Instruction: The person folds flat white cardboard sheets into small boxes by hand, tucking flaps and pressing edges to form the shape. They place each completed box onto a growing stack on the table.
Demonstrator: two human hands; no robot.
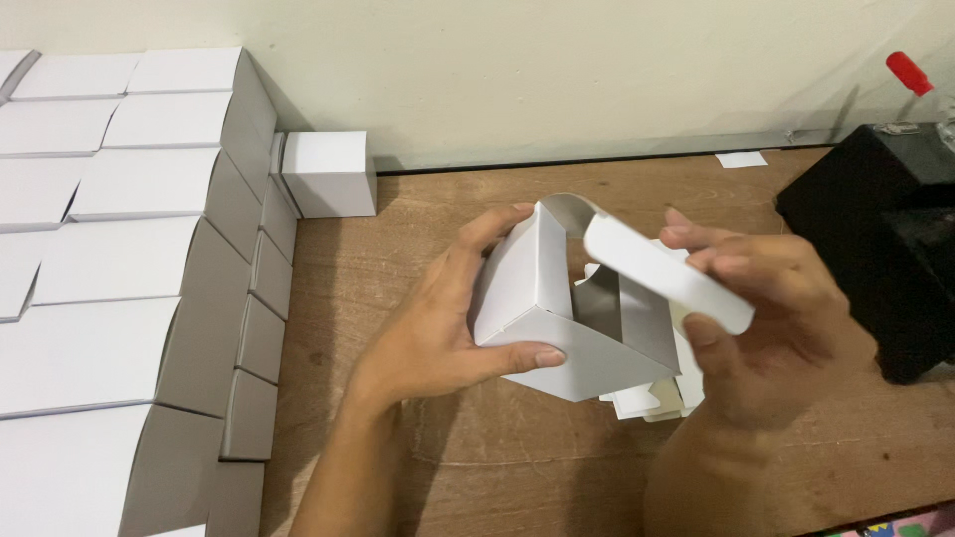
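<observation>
Above the middle of the wooden tabletop (448,477), both hands hold a white cardboard box (557,323) that is partly folded and raised off the surface; the left hand (438,328) is closed around the box's left corner, thumb pressed along the lower front edge and fingertips hooked over the top ridge; the right hand (771,318) pinches the box's long lid flap (662,273) between thumb and fingers, the flap bent over and angled down toward the right; the box interior shows grey and open between the two hands. Beneath the box, lying on the tabletop just below the right hand, a small stack of flat white blanks (647,400) is partly hidden, so its count cannot be told. Along the left edge of the tabletop stand rows of finished white boxes (149,249), set tight against one another, with a narrower column of smaller box faces beside them; one single white box (328,174) stands at the far left corner, against the wall (547,70). At the far right edge sits a black box-shaped object (875,229), well apart from the hands; a tool with a red handle (910,73) rises behind it; a small white paper scrap (741,159) lies near the far edge.
</observation>
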